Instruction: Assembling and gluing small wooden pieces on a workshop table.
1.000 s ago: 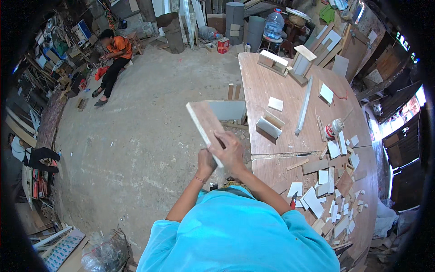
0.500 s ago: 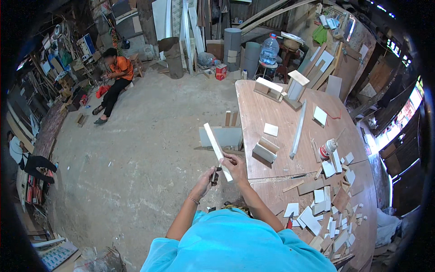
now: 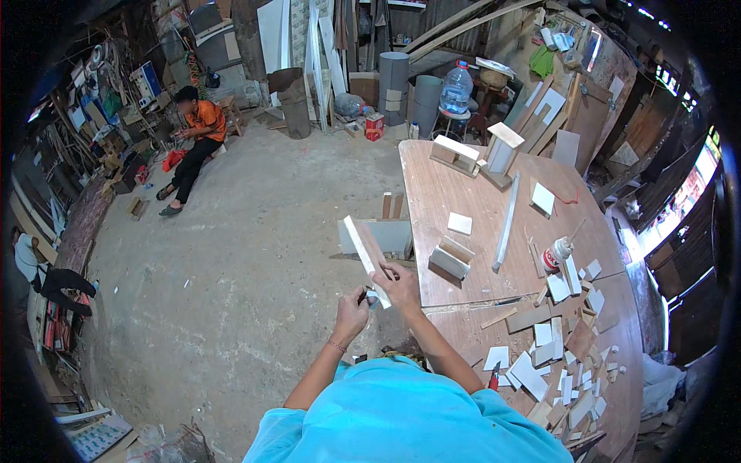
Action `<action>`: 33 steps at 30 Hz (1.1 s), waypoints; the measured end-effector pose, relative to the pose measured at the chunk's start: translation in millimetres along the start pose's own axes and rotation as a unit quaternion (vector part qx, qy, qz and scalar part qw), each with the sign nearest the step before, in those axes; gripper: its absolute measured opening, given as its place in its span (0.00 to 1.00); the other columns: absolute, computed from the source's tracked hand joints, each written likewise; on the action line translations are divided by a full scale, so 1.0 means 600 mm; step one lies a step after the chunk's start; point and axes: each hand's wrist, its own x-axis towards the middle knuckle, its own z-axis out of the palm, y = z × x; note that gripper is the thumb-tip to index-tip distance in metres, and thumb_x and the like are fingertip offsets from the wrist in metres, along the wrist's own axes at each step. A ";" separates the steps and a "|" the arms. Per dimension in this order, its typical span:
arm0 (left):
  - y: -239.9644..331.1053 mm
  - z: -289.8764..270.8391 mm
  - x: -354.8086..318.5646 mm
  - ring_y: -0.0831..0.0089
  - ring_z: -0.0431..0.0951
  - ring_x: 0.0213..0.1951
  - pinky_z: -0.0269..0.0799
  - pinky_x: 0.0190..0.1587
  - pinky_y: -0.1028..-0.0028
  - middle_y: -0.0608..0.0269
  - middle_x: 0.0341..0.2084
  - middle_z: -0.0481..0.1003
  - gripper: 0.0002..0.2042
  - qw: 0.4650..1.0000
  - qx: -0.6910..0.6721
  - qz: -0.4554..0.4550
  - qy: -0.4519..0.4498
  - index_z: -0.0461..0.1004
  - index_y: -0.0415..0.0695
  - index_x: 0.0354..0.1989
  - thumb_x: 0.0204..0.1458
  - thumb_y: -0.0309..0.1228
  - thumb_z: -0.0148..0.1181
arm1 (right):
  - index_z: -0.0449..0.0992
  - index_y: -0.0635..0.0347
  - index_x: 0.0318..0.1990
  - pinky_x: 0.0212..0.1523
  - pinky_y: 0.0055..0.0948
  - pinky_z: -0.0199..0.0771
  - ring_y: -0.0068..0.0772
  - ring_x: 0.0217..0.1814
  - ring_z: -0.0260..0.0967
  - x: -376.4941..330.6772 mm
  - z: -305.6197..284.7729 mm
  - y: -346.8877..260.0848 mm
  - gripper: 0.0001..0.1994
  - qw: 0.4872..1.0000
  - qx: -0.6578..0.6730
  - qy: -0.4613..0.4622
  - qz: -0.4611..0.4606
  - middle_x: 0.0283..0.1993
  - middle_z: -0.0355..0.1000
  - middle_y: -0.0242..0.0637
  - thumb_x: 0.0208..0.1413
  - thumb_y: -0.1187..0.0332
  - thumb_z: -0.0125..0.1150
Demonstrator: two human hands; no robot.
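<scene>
My right hand (image 3: 398,287) is closed around the lower end of a narrow wooden board (image 3: 366,251), which has one whitish edge and a brownish broad face. The board slants up and away to the left, over the floor beside the table. Close to the board's near end, my left hand (image 3: 354,314) grips a small dark and silvery tool (image 3: 372,296). Fingers cover most of that tool, so its exact kind is hidden.
To the right stands a wooden table (image 3: 478,297) with small wood assemblies (image 3: 451,258), a long pale strip (image 3: 507,222), a glue bottle (image 3: 557,253) and many offcuts (image 3: 530,376). A person in orange (image 3: 202,123) sits at the far left; another person (image 3: 54,274) is at the left edge.
The board has turned in my right hand, so its broad brown face now shows. My left hand has shifted slightly and its tool has turned against the board's near end.
</scene>
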 end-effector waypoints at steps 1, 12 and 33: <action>0.000 0.001 -0.001 0.56 0.74 0.24 0.66 0.28 0.65 0.44 0.20 0.71 0.06 0.999 0.020 0.004 0.026 0.67 0.34 0.28 0.40 0.19 0.50 | 0.73 0.61 0.41 0.43 0.29 0.65 0.38 0.42 0.68 -0.003 0.003 0.003 0.23 0.999 -0.029 0.004 -0.016 0.40 0.70 0.47 0.37 0.56 0.63; -0.012 0.011 -0.013 0.51 0.72 0.24 0.67 0.25 0.60 0.45 0.20 0.71 0.05 0.981 0.108 0.111 0.114 0.69 0.38 0.27 0.39 0.21 0.49 | 0.72 0.65 0.41 0.46 0.33 0.64 0.44 0.44 0.67 -0.012 0.002 -0.010 0.27 0.995 -0.093 -0.001 -0.023 0.41 0.69 0.51 0.35 0.53 0.62; -0.014 -0.019 -0.010 0.52 0.71 0.21 0.64 0.23 0.61 0.48 0.17 0.70 0.01 0.960 0.194 0.063 0.190 0.67 0.40 0.24 0.40 0.22 0.50 | 0.74 0.56 0.40 0.43 0.35 0.66 0.44 0.41 0.67 -0.045 0.022 -0.009 0.26 0.979 -0.191 -0.008 -0.075 0.38 0.70 0.46 0.32 0.51 0.61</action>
